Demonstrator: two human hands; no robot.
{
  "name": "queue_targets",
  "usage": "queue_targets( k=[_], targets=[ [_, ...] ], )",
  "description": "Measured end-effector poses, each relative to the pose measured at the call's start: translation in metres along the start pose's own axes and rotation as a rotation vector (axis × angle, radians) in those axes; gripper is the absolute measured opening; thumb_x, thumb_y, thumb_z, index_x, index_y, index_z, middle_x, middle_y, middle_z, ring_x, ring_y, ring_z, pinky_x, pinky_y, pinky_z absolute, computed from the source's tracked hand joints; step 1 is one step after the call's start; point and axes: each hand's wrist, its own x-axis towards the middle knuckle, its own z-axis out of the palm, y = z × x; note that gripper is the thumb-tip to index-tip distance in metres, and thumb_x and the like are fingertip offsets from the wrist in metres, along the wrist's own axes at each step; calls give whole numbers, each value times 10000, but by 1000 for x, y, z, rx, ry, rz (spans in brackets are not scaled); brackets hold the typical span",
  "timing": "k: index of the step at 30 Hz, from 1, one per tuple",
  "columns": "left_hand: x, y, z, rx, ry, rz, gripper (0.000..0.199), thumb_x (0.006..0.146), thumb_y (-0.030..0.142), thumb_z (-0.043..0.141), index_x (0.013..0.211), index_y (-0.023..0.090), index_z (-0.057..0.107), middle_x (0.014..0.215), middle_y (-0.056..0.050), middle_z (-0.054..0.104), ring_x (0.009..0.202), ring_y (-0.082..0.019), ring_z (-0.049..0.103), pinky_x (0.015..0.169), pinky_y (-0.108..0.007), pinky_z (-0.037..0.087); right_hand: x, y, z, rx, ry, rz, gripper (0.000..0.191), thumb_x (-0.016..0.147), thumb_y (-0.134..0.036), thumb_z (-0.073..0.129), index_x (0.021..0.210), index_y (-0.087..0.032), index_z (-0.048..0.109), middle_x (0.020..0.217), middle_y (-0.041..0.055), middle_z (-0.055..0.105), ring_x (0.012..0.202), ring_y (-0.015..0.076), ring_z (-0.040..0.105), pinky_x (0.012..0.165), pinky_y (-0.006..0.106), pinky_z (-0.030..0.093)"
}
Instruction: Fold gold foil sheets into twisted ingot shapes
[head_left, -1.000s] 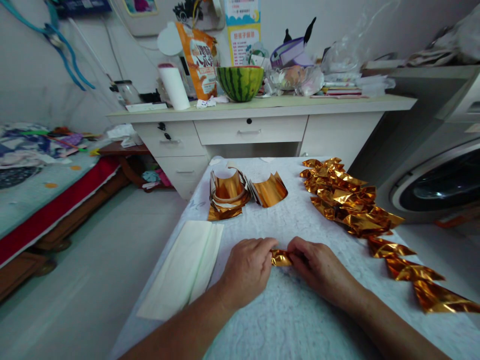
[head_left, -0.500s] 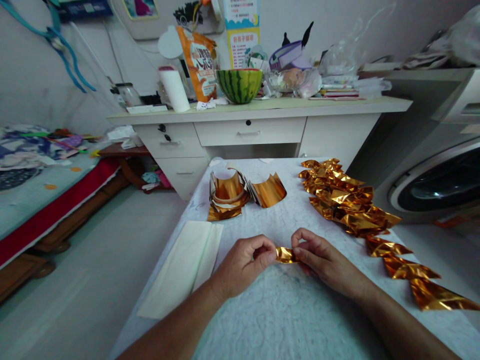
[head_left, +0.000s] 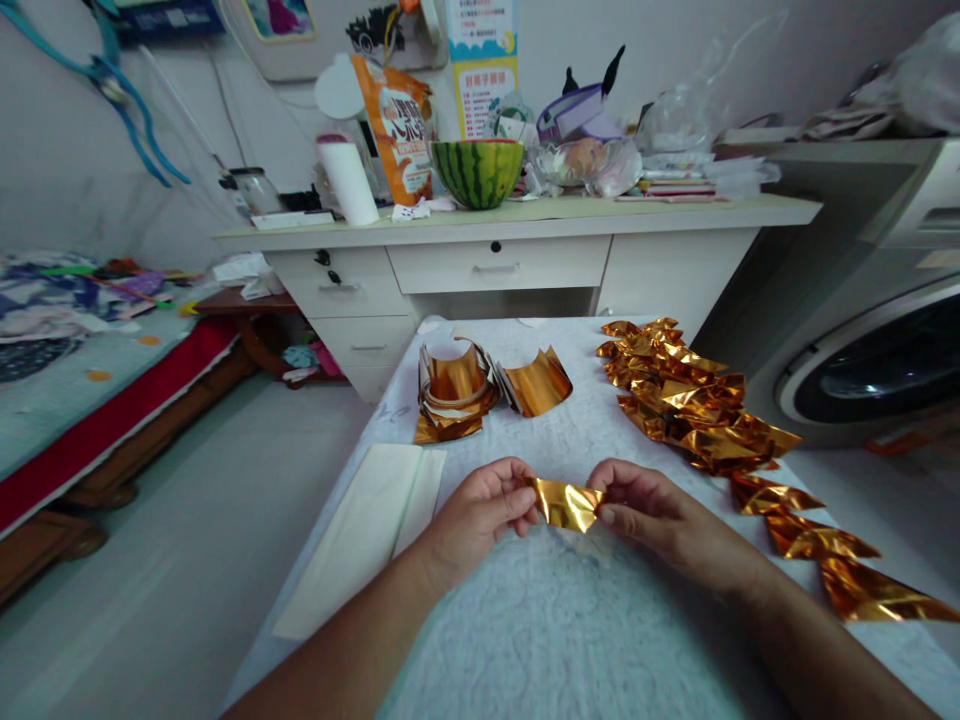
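Note:
A shiny gold foil piece [head_left: 568, 506] is stretched between my two hands above the cloth-covered table. My left hand [head_left: 480, 515] pinches its left end between thumb and fingers. Its right end is pinched by my right hand [head_left: 664, 515]. Beyond them lie curled gold foil sheets [head_left: 454, 385], with another curved stack [head_left: 538, 382] beside them. A pile of folded gold foil pieces [head_left: 686, 400] spreads along the table's right side, trailing toward the near right corner.
White paper sheets [head_left: 360, 530] lie at the table's left edge. Behind stands a white desk [head_left: 495, 232] with a watermelon half [head_left: 478, 172] and an orange pouch [head_left: 397, 130]. A washing machine [head_left: 877, 300] is at the right, a bed [head_left: 97, 380] at the left.
My hands have moved slightly apart, and my left fingers have shifted on the foil. More of the gold piece now shows between them, spread wider and flatter.

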Motion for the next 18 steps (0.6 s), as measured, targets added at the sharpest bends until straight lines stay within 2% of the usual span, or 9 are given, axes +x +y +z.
queue_targets(
  k=[3,8,13,18],
  targets=[
    [0,-1,0,-72,-4,-25,320,729,321,778,889,149,561,681,17,594,583,-69,496,565,-196,340,0,0,-2,-50,23,-80,265,840,-458,660,847,-208,572,878,2,517,832,154,497,755,270,403],
    [0,-2,-1,-70,-10,-27,331,727,335,789,886,148,567,689,36,549,596,-63,467,585,-204,326,1,2,-2,104,-9,-7,270,813,-445,698,847,-203,584,750,-28,499,694,126,454,640,245,356],
    [1,-4,-3,-20,-30,-2,350,694,350,813,886,142,607,733,24,553,642,-78,471,610,-221,340,1,4,-2,157,-2,-7,259,807,-433,710,836,-193,619,721,-32,510,671,117,444,638,244,344],
    [1,-3,-3,-23,-80,-1,363,666,376,830,812,137,598,691,14,589,621,-90,506,608,-230,360,1,8,-2,161,-11,-9,245,811,-419,711,834,-188,631,714,-26,527,657,114,443,624,244,348]
  ],
)
